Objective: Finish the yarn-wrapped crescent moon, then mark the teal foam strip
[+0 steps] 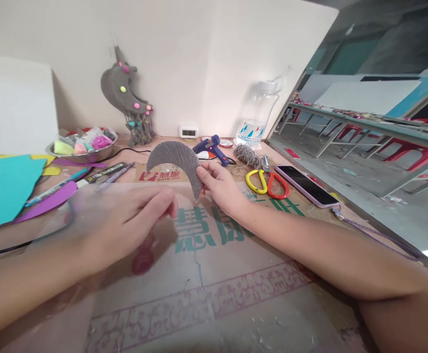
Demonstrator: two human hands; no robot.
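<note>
My right hand (219, 185) pinches the lower right end of a grey crescent-shaped piece (177, 158) wrapped in grey yarn and holds it upright above the flattened cardboard (214, 274). My left hand (125, 218) is blurred by motion, just left of the crescent. Its fingers curl loosely toward the crescent's lower tip without touching it. I cannot make out anything in it. A reddish blob (143, 258) lies on the cardboard under the left hand.
A finished grey moon ornament with coloured pom-poms (125, 93) hangs on the wall. A metal bowl of pom-poms (83, 144), foam sheets (4, 189), pens (105, 172), a glue gun (212, 147), yarn (247, 156), scissors (267, 182), a phone (306, 185) and a water bottle (258, 115) surround the cardboard.
</note>
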